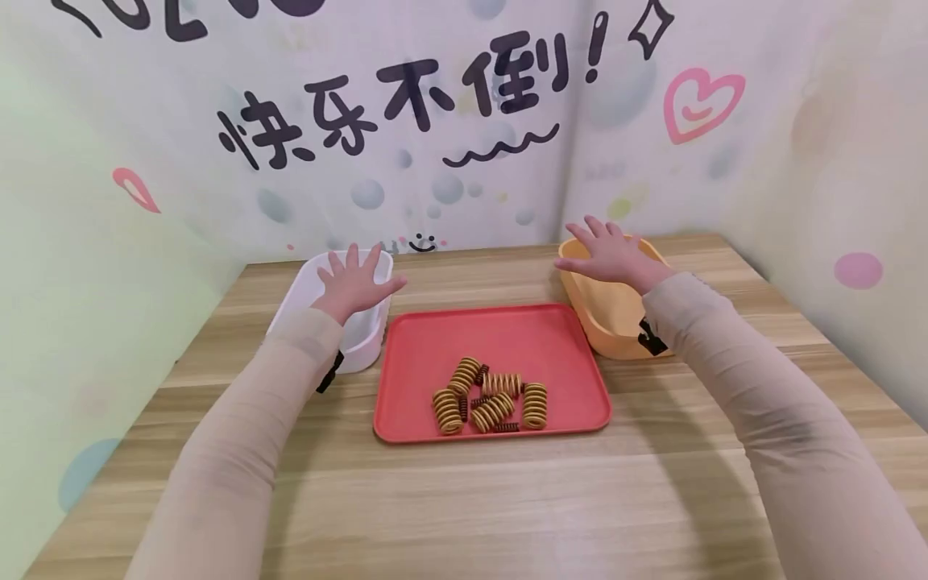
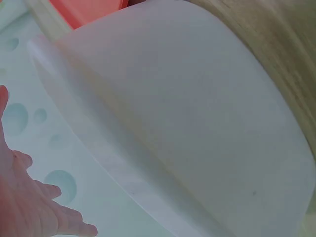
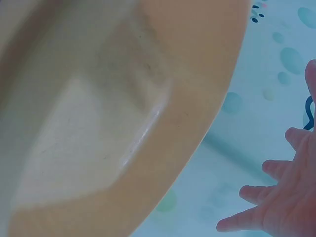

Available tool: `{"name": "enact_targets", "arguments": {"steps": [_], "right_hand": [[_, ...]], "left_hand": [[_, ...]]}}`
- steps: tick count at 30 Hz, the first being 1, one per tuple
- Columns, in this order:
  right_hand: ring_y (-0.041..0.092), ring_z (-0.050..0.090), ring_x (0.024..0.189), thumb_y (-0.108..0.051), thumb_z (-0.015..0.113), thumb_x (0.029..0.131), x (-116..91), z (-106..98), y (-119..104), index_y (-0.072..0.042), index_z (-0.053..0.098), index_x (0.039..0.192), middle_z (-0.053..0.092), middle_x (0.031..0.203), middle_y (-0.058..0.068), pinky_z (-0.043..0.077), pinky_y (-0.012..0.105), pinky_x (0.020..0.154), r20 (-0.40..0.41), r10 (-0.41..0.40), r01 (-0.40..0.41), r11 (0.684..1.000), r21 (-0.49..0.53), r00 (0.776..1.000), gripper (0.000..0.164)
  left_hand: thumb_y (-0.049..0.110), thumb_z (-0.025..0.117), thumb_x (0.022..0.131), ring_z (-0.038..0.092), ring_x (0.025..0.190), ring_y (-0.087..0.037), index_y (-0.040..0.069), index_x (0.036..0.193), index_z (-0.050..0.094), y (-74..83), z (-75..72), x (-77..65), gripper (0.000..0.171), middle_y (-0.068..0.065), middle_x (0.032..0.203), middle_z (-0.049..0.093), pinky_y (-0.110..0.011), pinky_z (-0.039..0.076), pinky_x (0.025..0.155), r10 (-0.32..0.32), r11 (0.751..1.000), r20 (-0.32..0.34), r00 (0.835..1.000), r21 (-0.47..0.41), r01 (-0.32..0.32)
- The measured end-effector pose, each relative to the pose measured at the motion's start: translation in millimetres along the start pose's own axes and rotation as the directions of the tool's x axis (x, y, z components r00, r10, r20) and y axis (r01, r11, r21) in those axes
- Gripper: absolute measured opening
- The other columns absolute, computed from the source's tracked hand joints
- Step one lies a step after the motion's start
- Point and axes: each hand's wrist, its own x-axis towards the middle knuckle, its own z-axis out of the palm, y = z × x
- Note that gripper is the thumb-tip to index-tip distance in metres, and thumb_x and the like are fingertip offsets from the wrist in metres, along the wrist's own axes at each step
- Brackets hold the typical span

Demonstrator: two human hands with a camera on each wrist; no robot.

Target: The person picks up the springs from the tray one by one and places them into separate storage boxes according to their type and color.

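My left hand (image 1: 352,285) is spread over the white bin (image 1: 362,346), its fingers straight and holding nothing. Across the table, my right hand (image 1: 607,256) hovers with fingers splayed over the orange-yellow bin (image 1: 616,342). Between the bins lies a red tray (image 1: 428,342). Several large gold coil springs (image 1: 535,405) are heaped near its front edge, and small dark springs (image 1: 507,428) lie among them. Both wrist views show bare bin interiors, the white bin (image 2: 187,98) on the left and the orange-yellow bin (image 3: 163,128) on the right.
The wood-grain table (image 1: 464,499) extends in front of the tray. A printed curtain (image 1: 435,121) with dark lettering stands behind the table's back edge, and more cloth hangs at both sides.
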Motion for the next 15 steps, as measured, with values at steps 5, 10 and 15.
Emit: {"name": "enact_targets", "arguments": {"steps": [5, 10, 15], "right_hand": [[0.047, 0.013, 0.134, -0.061, 0.045, 0.086, 0, 1, -1, -0.011, 0.013, 0.147, 0.005, 0.151, 0.023, 0.012, 0.071, 0.096, -0.016, -0.036, 0.036, 0.999, 0.013, 0.999, 0.086], [0.047, 0.024, 0.13, -0.061, 0.046, 0.086, -6, -1, -1, -0.01, 0.012, 0.148, 0.007, 0.151, 0.023, 0.022, 0.061, 0.101, -0.018, -0.073, 0.074, 0.997, 0.034, 0.997, 0.087], [0.045, 0.028, 0.129, -0.06, 0.048, 0.085, -19, -1, -7, -0.01, 0.015, 0.147, 0.013, 0.15, 0.022, 0.025, 0.057, 0.102, -0.035, -0.133, 0.133, 0.991, 0.02, 0.991, 0.086]], "left_hand": [[0.061, 0.04, 0.087, -0.015, 0.128, -0.057, 0.015, 0.148, 0.001, 0.7, -1.9, 0.8, 0.086, -0.028, 0.149, -0.011, -0.071, -0.003, 0.098, 0.02, 0.999, 0.01, 1.0, -0.026, -0.02], [0.061, 0.04, 0.087, -0.016, 0.13, -0.055, 0.016, 0.148, -0.003, 0.8, -3.3, -0.7, 0.087, -0.026, 0.149, -0.013, -0.071, 0.001, 0.098, 0.041, 0.997, 0.042, 0.998, -0.07, -0.038], [0.061, 0.041, 0.087, -0.011, 0.133, -0.05, 0.016, 0.148, -0.001, -0.5, -2.3, -10.3, 0.087, -0.022, 0.151, -0.007, -0.069, 0.003, 0.1, 0.117, 0.991, 0.01, 0.993, -0.068, -0.116]]}}
